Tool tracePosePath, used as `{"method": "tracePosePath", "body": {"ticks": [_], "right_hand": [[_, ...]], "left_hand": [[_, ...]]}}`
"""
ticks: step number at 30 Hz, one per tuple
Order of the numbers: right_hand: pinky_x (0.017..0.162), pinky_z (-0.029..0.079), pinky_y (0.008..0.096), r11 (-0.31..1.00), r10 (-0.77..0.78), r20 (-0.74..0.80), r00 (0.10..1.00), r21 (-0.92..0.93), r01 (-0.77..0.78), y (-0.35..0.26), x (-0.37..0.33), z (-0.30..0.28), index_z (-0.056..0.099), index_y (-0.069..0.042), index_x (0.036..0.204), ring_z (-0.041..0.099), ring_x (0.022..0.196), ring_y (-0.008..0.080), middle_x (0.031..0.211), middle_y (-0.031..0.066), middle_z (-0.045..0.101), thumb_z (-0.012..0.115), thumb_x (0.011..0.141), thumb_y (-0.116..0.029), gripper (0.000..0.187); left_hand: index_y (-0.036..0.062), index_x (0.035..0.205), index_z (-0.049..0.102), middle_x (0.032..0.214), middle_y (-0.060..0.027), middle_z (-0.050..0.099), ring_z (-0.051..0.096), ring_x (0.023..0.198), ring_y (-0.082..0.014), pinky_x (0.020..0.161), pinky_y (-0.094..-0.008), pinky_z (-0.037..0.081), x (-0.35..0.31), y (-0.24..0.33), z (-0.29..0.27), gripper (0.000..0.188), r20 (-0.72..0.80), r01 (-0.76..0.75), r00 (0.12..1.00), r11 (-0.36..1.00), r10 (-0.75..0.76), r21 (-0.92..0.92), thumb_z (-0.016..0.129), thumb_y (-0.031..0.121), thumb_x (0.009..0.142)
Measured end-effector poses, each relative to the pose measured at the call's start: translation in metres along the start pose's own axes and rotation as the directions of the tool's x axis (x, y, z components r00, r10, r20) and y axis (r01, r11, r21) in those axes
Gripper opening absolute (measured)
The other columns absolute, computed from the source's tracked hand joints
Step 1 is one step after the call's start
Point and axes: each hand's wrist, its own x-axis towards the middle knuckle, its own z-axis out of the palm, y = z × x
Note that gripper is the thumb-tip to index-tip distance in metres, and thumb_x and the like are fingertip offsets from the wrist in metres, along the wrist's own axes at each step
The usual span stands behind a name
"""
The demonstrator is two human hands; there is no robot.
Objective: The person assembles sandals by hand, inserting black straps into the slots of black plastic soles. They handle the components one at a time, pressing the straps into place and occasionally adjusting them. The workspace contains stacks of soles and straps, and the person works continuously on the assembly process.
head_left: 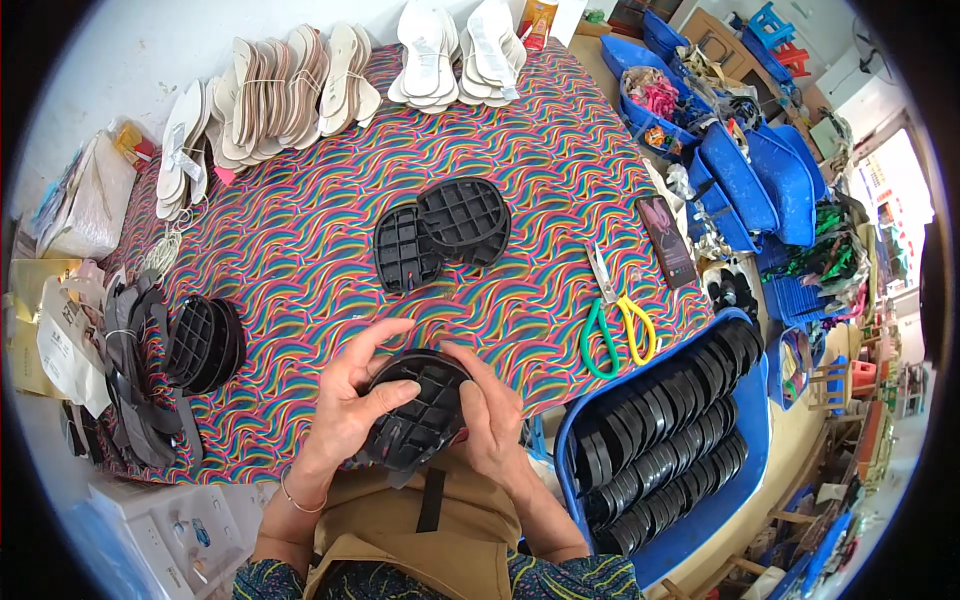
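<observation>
Close in front of me, at the table's near edge, I hold a black shoe heel piece (428, 395), its hollow gridded side turned up. My left hand (343, 405) grips it from the left, thumb lying across the grid and index finger reaching past the far rim. From the right, the fingers of my right hand (490, 415) are bent around its edge. Farther out lies a small group of similar black heel pieces (405, 250), some overlapping. Another stack of heel pieces (203, 345) sits to the left.
A blue tub (765, 400) at right holds rows of black heel pieces. Scissors (606, 315) with green and yellow handles and a phone (665, 240) lie on the patterned tablecloth (300, 250). Bundled pale insoles (280, 95) line the wall. Black straps (130, 370) lie at left.
</observation>
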Motion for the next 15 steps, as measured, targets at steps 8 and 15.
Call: {"method": "tracePosePath", "body": {"ticks": [8, 15], "right_hand": [[0.064, 0.053, 0.0399, 0.999, 0.008, -0.022, 1.000, -0.040, -0.008, 0.013, -0.001, 0.008, 0.058, 0.007, 0.121, 0.068, 0.072, 0.0360, 0.090, 0.0252, 0.066, 0.046, 0.089, 0.006, 0.034], [0.064, 0.052, 0.0384, 0.999, -0.034, -0.069, 0.997, 0.006, 0.034, 0.015, 0.004, 0.009, 0.058, 0.006, 0.120, 0.068, 0.072, 0.0322, 0.090, 0.0215, 0.067, 0.044, 0.089, 0.007, 0.034]], "left_hand": [[-0.0011, 0.141, 0.043, 0.104, -0.0134, 0.070, 0.067, 0.092, -0.0133, 0.078, -0.0250, 0.055, -0.003, -0.011, 0.003, 0.057, -0.058, -0.067, 0.996, 0.997, 0.069, 0.029, 0.068, 0.000, 0.089], [-0.0001, 0.140, 0.042, 0.106, -0.0135, 0.069, 0.067, 0.091, -0.0134, 0.078, -0.0249, 0.054, -0.002, -0.017, 0.010, 0.055, -0.095, -0.103, 0.990, 0.994, 0.105, 0.024, 0.067, 0.000, 0.090]]}}
